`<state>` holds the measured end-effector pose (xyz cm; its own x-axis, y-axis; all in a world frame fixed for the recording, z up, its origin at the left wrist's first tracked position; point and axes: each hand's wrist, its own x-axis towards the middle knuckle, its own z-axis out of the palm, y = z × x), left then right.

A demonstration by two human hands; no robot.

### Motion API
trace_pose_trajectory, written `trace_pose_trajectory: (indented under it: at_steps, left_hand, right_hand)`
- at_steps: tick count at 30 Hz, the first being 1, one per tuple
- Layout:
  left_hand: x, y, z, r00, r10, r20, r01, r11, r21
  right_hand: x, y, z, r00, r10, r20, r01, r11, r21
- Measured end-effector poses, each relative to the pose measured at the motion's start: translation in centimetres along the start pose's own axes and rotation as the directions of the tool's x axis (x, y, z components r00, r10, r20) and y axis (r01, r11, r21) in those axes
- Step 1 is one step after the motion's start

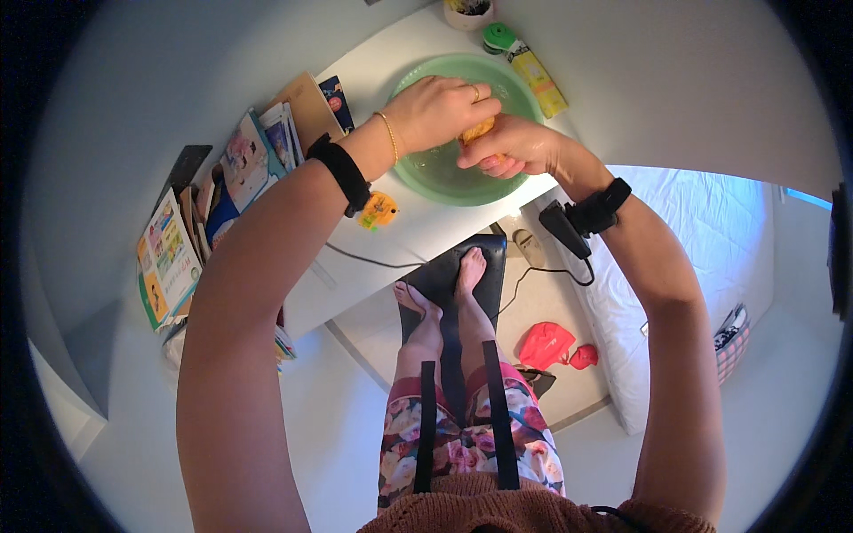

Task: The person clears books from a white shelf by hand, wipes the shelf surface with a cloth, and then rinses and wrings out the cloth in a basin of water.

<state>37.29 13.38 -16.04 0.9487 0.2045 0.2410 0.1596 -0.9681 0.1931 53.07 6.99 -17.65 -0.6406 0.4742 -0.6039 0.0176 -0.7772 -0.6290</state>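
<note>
Over the green basin (pixel 464 190) on the white table, both my hands are closed on a small yellow-orange piece (pixel 478 130). It looks squeezed, and I cannot make out whether it is a cloth or a sponge, since fingers cover most of it. My left hand (pixel 437 111), with a ring and a gold bracelet, grips it from the upper left. From the right, my right hand (pixel 522 146) wraps round its lower part, thumb across the front. The right hand's skin shines as if wet. Water seems to lie in the basin.
Books and booklets (pixel 253 160) stand piled along the left wall. A yellow toy-like item (pixel 379 210) lies at the table's front edge. Behind the basin are a yellow box (pixel 538 80) and a green round item (pixel 499 37). A dark cable (pixel 373 261) hangs below.
</note>
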Motion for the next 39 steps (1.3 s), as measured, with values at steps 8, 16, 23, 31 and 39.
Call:
trace_pose_trajectory:
  at_steps: [8, 16, 23, 31, 39]
  left_hand:
    - [0.7, 1.2, 0.5, 0.783, -0.524, 0.336, 0.520, 0.847, 0.109]
    - [1.6, 1.6, -0.1, 0.624, -0.644, 0.443, 0.701, 0.712, 0.048]
    - [0.6, 1.1, 0.1, 0.458, -0.689, 0.561, 0.854, 0.517, -0.061]
    - [-2.1, 4.4, -6.3, 0.506, -0.767, 0.395, 0.860, 0.484, -0.162]
    - [-2.4, 12.8, -15.5, 0.506, -0.647, 0.571, 0.700, -0.079, -0.710]
  right_hand:
    - [2.1, 0.4, 2.4, 0.704, -0.447, -0.552, -0.117, 0.694, -0.710]
    - [2.8, 0.9, 1.9, 0.617, -0.594, -0.516, -0.335, 0.396, -0.855]
    - [2.1, 0.8, 2.4, 0.572, -0.759, -0.312, -0.391, 0.082, -0.917]
    - [-1.3, 1.3, 4.0, 0.309, -0.717, -0.625, -0.556, 0.397, -0.730]
    - [-8.5, 0.7, 14.0, 0.364, -0.769, -0.525, 0.097, 0.592, -0.800]
